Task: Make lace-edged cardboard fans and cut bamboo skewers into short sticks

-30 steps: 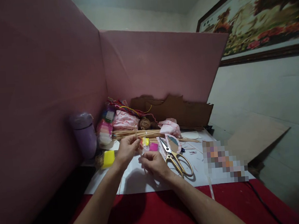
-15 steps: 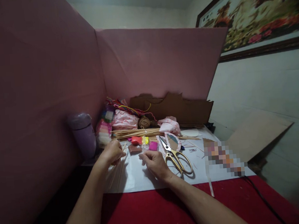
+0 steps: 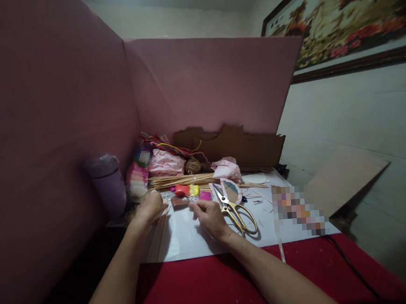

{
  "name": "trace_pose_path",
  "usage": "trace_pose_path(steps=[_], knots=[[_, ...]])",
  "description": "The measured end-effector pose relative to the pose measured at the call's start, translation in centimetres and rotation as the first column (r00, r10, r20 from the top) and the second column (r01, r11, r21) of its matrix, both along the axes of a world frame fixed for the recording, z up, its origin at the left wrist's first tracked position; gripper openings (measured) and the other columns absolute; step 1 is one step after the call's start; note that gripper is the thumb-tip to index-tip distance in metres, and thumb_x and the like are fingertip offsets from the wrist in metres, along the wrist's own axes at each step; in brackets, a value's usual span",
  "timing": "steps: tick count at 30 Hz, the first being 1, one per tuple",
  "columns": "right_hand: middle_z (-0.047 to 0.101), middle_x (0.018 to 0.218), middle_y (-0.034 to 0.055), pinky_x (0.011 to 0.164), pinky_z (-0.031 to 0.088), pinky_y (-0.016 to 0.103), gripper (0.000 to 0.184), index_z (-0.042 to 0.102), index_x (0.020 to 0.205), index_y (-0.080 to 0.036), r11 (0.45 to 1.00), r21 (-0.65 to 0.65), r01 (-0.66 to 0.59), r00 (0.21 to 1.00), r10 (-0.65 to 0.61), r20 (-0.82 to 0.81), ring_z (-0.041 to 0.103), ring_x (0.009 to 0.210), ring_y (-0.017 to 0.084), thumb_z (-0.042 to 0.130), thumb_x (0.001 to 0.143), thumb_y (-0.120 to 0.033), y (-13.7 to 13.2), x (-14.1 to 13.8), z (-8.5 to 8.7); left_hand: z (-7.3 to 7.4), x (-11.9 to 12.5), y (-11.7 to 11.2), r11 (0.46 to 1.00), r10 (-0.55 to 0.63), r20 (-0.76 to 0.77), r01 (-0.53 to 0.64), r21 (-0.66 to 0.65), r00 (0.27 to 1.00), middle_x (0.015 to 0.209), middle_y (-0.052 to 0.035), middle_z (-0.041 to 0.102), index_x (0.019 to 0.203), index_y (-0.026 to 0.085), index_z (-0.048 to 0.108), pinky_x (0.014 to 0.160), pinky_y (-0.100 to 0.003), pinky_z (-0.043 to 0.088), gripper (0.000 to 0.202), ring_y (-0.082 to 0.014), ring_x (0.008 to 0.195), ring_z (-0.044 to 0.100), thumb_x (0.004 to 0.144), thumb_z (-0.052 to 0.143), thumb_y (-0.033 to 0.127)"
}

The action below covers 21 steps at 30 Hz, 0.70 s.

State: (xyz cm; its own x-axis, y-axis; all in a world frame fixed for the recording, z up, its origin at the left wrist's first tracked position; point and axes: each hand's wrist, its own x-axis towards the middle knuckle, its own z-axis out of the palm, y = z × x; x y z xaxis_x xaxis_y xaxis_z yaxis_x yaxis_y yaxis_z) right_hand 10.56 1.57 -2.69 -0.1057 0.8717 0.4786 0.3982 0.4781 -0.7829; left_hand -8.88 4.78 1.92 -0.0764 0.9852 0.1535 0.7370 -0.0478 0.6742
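Both hands are working apart above the white sheet [image 3: 187,240] covering the table. The left hand [image 3: 150,206] is curling its fingers over thin sticks [image 3: 163,231] towards the left edge; the sticks are running from beside its fingertips to the near edge. Whether the fingers are gripping them cannot be told. The right hand [image 3: 208,217] is hovering near the middle, bunching thumb and fingers; whether anything is sitting between them cannot be told. Gold-handled scissors [image 3: 236,209] are lying just right of that hand, blades pointing to the far edge. Beyond the hands, brown [image 3: 180,202], red [image 3: 182,190], yellow [image 3: 194,190] and magenta blocks [image 3: 205,196] are lying close together. A stick bundle [image 3: 177,181] is stretching along the far edge, with a twine ball [image 3: 192,165] sitting behind it. A purple cup [image 3: 110,194] is standing at the far left corner.
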Motion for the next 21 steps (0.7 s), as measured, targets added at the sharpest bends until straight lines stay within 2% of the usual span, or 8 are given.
trace_pose_path(steps=[4, 8, 11, 14, 17, 21], knots=[[0.061, 0.054, -0.0002, 0.054, 0.038, 0.019, 0.035, 0.063, 0.059, -0.015, 1.000, 0.004, -0.023, 1.000, 0.023, 0.015, 0.055, 0.051, 0.010, 0.051, 0.085, -0.035, -0.3, -0.2, 0.1, 0.8, 0.4, -0.3, 0.986, 0.077, -0.287, -0.116, -0.121, 0.955, 0.041, -0.0051, 0.055, 0.048, 0.018, 0.058, 0.051, -0.025, 0.038, 0.025, -0.0186, 0.048, 0.058, 0.067, 0.060, 0.034], [0.060, 0.052, -0.0012, 0.051, 0.037, 0.018, 0.034, 0.063, 0.059, -0.015, 0.999, -0.016, -0.041, 0.999, 0.042, 0.034, 0.055, 0.049, 0.009, 0.051, 0.085, -0.034, -0.5, -0.3, 0.0, 1.0, 0.6, -0.3, 0.974, 0.054, -0.473, -0.151, -0.168, 0.879, 0.066, -0.0103, 0.067, 0.069, 0.017, 0.066, 0.061, -0.028, 0.044, 0.025, -0.0224, 0.069, 0.065, 0.070, 0.056, 0.040], [0.059, 0.052, -0.0013, 0.050, 0.036, 0.017, 0.034, 0.063, 0.061, -0.015, 0.999, -0.022, -0.050, 0.997, 0.051, 0.051, 0.055, 0.048, 0.008, 0.050, 0.085, -0.033, -0.5, -0.4, -0.1, 1.1, 0.7, -0.4, 0.979, 0.034, -0.515, -0.132, -0.154, 0.856, 0.078, -0.0132, 0.069, 0.074, 0.017, 0.067, 0.063, -0.029, 0.045, 0.032, -0.0251, 0.077, 0.065, 0.071, 0.054, 0.046], [0.060, 0.053, -0.0012, 0.050, 0.034, 0.017, 0.034, 0.064, 0.061, -0.016, 0.999, 0.016, -0.029, 0.992, 0.026, 0.125, 0.055, 0.050, 0.008, 0.049, 0.086, -0.032, -0.7, -0.4, 0.0, 1.2, 1.0, -0.7, 0.979, 0.064, -0.531, -0.158, -0.132, 0.845, 0.086, -0.0152, 0.069, 0.077, 0.017, 0.068, 0.063, -0.030, 0.045, 0.034, -0.0273, 0.082, 0.065, 0.073, 0.052, 0.047], [0.062, 0.055, -0.0011, 0.051, 0.030, 0.019, 0.031, 0.064, 0.060, -0.017, 0.993, 0.115, 0.034, 0.967, -0.062, 0.248, 0.053, 0.051, 0.008, 0.051, 0.085, -0.031, -0.9, -0.4, 0.1, 1.4, 1.3, -0.9, 0.981, 0.120, -0.550, -0.183, -0.061, 0.826, 0.092, -0.0149, 0.069, 0.081, 0.019, 0.068, 0.064, -0.032, 0.044, 0.029, -0.0292, 0.088, 0.063, 0.076, 0.049, 0.040], [0.063, 0.057, -0.0010, 0.052, 0.026, 0.021, 0.030, 0.064, 0.061, -0.018, 0.974, 0.208, 0.094, 0.924, -0.163, 0.346, 0.051, 0.053, 0.009, 0.052, 0.085, -0.032, -1.0, -0.4, 0.0, 1.4, 2.0, -0.9, 0.988, 0.153, -0.525, -0.141, 0.063, 0.837, 0.091, -0.0125, 0.069, 0.085, 0.021, 0.067, 0.065, -0.031, 0.042, 0.026, -0.0274, 0.087, 0.063, 0.078, 0.048, 0.037]])
